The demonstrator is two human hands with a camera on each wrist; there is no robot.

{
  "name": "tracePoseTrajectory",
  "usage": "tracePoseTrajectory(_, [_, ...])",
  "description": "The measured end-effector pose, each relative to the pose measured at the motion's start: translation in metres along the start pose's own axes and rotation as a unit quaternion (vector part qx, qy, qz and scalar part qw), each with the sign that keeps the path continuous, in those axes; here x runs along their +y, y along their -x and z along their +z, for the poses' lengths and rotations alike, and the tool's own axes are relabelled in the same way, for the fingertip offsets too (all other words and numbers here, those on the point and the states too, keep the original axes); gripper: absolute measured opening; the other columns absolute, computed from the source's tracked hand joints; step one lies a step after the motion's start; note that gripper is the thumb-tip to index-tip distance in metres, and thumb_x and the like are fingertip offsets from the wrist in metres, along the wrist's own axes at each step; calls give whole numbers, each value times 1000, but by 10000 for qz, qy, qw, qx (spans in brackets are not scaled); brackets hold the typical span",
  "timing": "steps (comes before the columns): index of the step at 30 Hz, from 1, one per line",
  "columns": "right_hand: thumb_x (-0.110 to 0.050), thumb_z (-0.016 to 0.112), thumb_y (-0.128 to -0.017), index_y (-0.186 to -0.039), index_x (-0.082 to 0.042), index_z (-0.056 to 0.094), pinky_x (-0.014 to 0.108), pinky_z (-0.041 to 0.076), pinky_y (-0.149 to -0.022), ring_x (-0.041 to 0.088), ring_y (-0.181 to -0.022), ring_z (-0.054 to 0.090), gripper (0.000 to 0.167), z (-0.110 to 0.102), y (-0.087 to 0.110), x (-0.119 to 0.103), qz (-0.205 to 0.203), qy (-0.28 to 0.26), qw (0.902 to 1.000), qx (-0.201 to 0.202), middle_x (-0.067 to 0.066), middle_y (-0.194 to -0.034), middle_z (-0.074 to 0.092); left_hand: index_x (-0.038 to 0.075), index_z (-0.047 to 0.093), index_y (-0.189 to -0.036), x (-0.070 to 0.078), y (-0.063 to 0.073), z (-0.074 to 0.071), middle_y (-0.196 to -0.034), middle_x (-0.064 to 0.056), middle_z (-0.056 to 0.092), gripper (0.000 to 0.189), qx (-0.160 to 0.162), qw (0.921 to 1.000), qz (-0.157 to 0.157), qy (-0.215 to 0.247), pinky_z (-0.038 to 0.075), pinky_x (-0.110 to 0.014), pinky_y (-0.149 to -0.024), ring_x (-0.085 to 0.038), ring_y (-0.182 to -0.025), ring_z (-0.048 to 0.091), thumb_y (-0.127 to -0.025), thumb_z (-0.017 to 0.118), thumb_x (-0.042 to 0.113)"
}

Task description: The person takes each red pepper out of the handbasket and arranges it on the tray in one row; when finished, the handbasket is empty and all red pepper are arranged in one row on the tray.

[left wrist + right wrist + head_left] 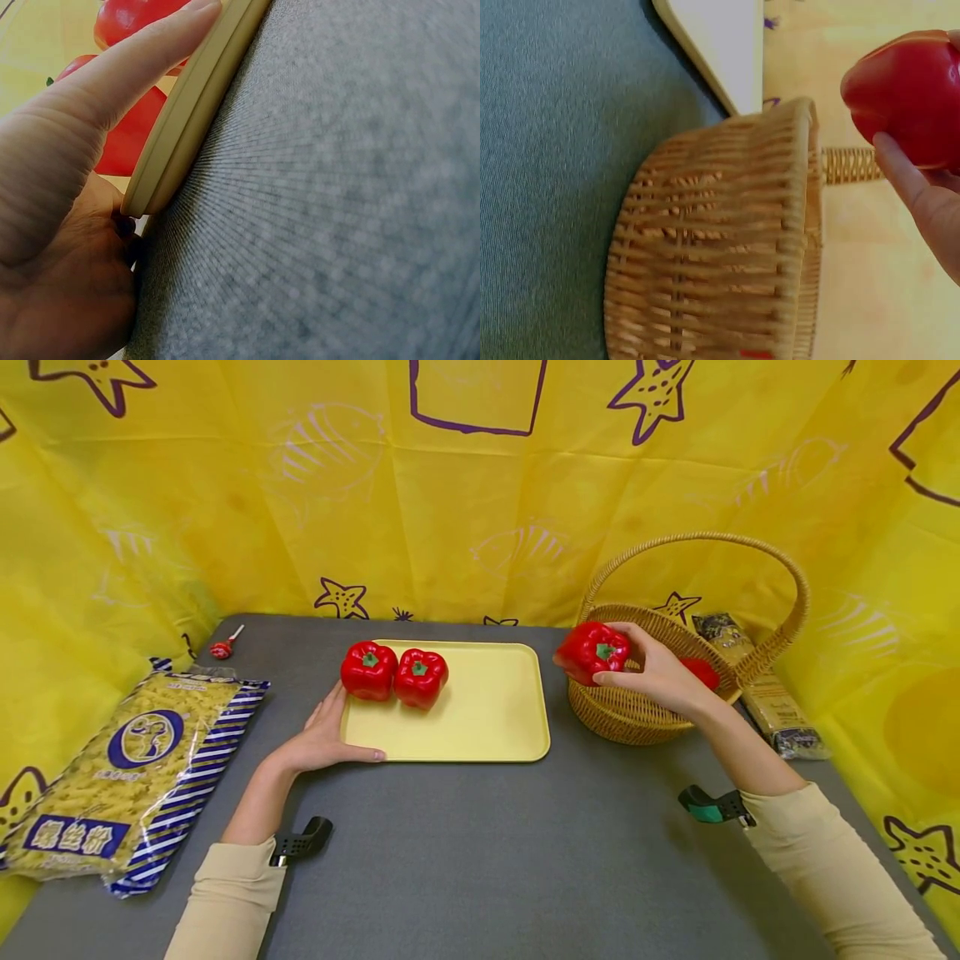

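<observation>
My right hand (660, 672) grips a red bell pepper (592, 652) with a green stem, held up at the basket's left rim. In the right wrist view, the pepper (907, 97) is above the rim, with a finger and thumb on its sides. My left hand (326, 735) rests at the near left corner of a pale yellow tray (487, 702), its straight thumb along the front rim. Two more red bell peppers, the left one (369, 670) and the right one (421, 678), stand side by side on the tray, stems up.
A wicker basket (622, 727) with a tall handle stands right of the tray, with something red (699, 672) inside. Behind it lies a long pasta bag (783, 710). A large pasta bag (142, 768) and a lollipop (222, 649) are on the left. A yellow curtain (465, 527) surrounds the table.
</observation>
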State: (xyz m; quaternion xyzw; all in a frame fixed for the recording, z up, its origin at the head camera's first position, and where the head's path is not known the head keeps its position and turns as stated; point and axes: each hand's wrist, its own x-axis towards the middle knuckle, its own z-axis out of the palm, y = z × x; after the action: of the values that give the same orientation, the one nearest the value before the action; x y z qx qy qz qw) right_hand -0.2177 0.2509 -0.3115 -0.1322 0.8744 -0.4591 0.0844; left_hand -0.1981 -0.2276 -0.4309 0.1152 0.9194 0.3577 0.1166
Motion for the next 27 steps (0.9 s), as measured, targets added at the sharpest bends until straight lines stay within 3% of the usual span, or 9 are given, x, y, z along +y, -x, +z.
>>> tracePoseTrajectory(12, [-27,75,-85,-146,-13,37,44,50,-92,29,-119,51,73,24,-14,-13,-90,6,9986,-517,15,-135,51,6,-9,-155,-1,1,2,-161,-20,-8,133,29,10000,-37,24,0,-63,-112,-40,-146,-4,-70,84,50])
tracePoseTrajectory(27, [-25,75,-84,-143,-12,37,45,48,-93,29,-117,52,71,62,-37,-15,-152,-301,9953,-913,13,-133,52,6,-10,-155,-1,0,1,-161,-19,-9,134,24,10000,-14,-11,-1,-63,-112,-39,-146,-4,-70,83,50])
